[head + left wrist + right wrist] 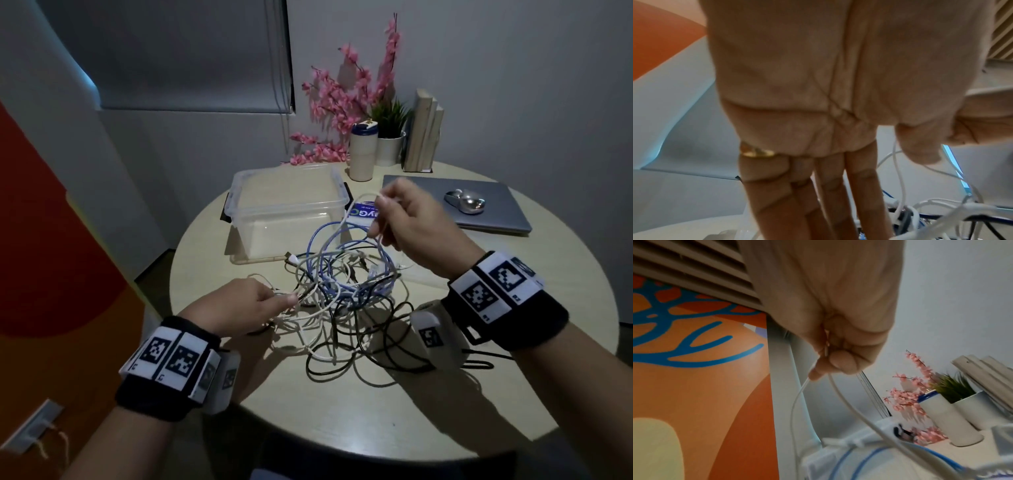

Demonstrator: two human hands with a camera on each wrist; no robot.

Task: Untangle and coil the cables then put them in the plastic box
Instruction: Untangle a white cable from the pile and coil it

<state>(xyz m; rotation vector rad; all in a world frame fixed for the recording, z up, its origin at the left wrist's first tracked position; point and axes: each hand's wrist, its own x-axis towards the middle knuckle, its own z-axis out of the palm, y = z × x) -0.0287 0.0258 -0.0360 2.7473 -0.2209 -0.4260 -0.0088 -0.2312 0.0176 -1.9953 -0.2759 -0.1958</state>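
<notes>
A tangle of white, blue and black cables [342, 291] lies mid-table on the round table [445, 394]. Behind it stands the clear plastic box [281, 236], open and with nothing visible in it. My left hand [287, 301] reaches into the tangle's left edge. In the left wrist view its fingers [849, 186] are straight, and a white strand [898, 178] runs past the thumb. My right hand [380, 212] is raised above the tangle and pinches a white cable [359, 200] between thumb and fingers [824, 368]. The cable's two strands [797, 395] hang down to the pile.
At the back right, a silver mouse [466, 202] lies on a closed grey laptop [507, 212]. Behind stand a tumbler [362, 154], a potted plant [388, 147], books [423, 133] and pink flowers [342, 99]. A blue-and-white packet [363, 209] lies right of the box.
</notes>
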